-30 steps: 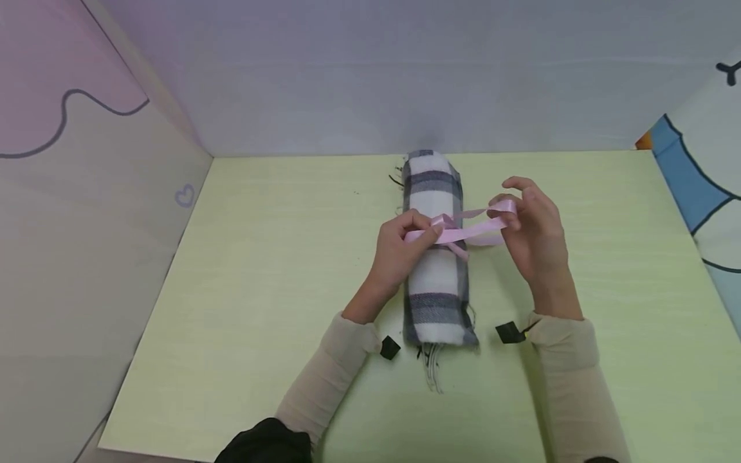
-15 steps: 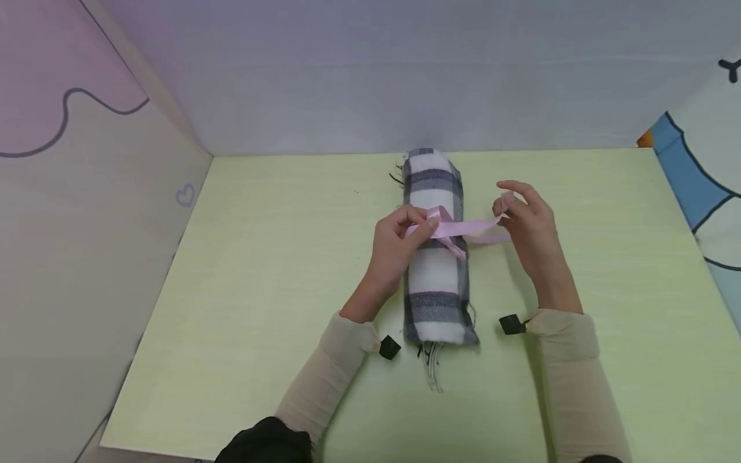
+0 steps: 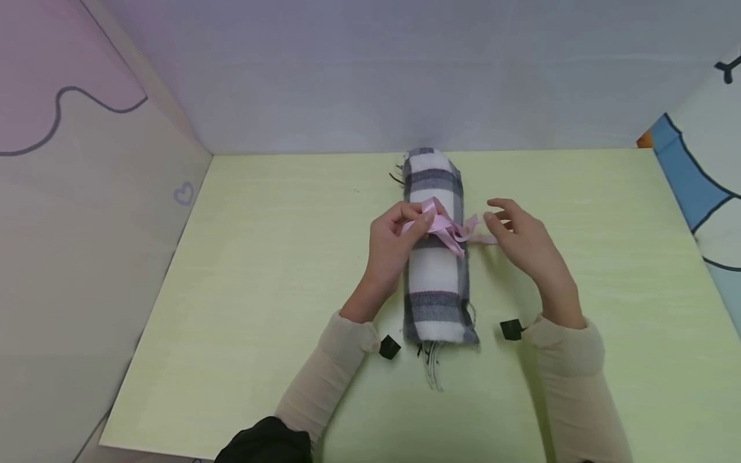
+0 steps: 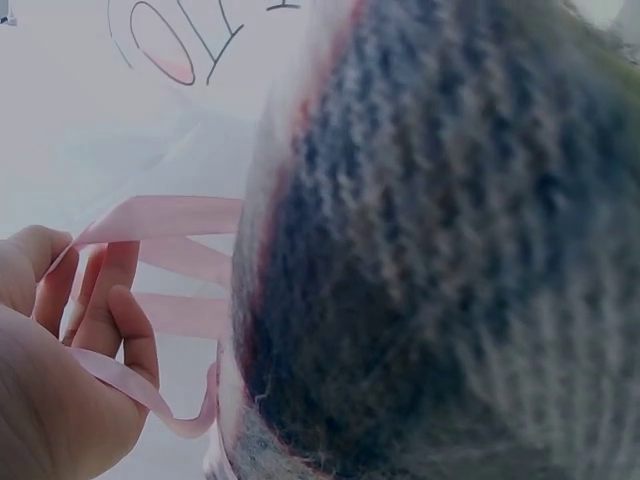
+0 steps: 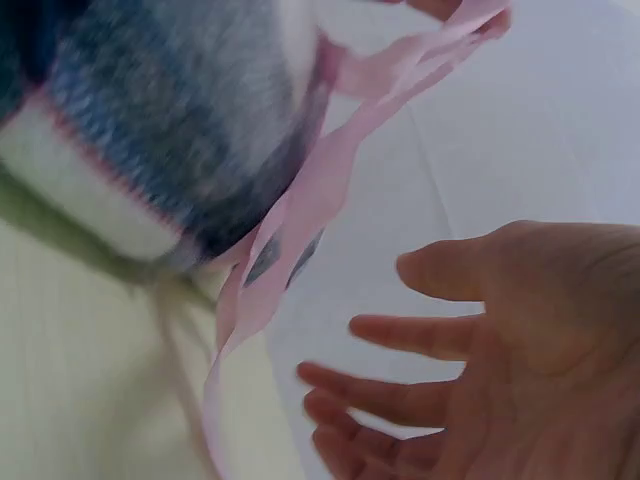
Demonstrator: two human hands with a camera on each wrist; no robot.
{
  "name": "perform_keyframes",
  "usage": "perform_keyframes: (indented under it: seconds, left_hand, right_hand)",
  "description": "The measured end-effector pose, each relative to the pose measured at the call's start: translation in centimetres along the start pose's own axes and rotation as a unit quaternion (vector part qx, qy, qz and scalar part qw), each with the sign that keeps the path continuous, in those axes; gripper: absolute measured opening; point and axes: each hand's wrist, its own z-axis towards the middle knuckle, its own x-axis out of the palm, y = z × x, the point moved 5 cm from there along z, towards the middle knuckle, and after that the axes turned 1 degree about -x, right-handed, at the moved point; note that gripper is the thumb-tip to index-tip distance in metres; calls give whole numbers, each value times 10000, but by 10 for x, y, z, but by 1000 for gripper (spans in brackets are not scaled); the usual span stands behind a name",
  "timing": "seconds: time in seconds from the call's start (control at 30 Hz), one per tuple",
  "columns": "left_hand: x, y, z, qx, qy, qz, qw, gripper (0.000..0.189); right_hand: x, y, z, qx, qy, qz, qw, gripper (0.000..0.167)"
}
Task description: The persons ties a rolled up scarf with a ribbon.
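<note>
A rolled plaid scarf (image 3: 435,273) in white and dark grey lies lengthwise on the table, fringe showing at its near end. Across its middle runs a pink satin ribbon (image 3: 444,226) with a raised loop. My left hand (image 3: 389,243) pinches the ribbon between thumb and finger at the scarf's left side. In the left wrist view, strands of the ribbon (image 4: 180,213) stretch from that hand to the scarf. To the right of the roll, my right hand (image 3: 527,247) holds nothing. Its fingers (image 5: 415,340) are spread apart from the ribbon in the right wrist view.
The pale yellow-green table (image 3: 278,276) extends to both sides of the scarf. A plain pale wall (image 3: 405,83) stands along its far edge. Printed panels rise at left and right. Small black pieces (image 3: 390,348) hang from both sleeve cuffs.
My right hand has let go of the ribbon it was drawing to the right. The released part has dropped back toward the scarf. My left hand keeps its pinch and has shifted slightly away from me.
</note>
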Motion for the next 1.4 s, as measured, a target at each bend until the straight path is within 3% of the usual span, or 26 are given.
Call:
perform_keyframes:
  seconds: [0.17,0.37,0.57,0.8,1.03,1.4]
  left_hand:
    - [2,2,-2,36,-123,-98,9999,20]
    - [5,3,-4,40,-381,-61,9992,17]
    - [10,2,-4,157,-393,86,9991,21]
    - [14,4,-4,219,-448,-32,9988,19]
    - [18,6,-3,541,-199,-182,9982,19]
    - [20,5,-3,793,197,-249,9963,15]
  right_hand:
    - [1,23,-14,-673,-913,361,9929,46]
    - [22,40,-29,-1405,-1516,817,9750,32]
    - [35,45,-43,-1895,-2033,1270,9522,27]
    - [42,50,-48,-2151,-2145,1437,9418,30]
    - [44,52,-46,-2368,-2184,1479,9351,26]
    - [37,49,-44,-2107,-2043,1774,9394,21]
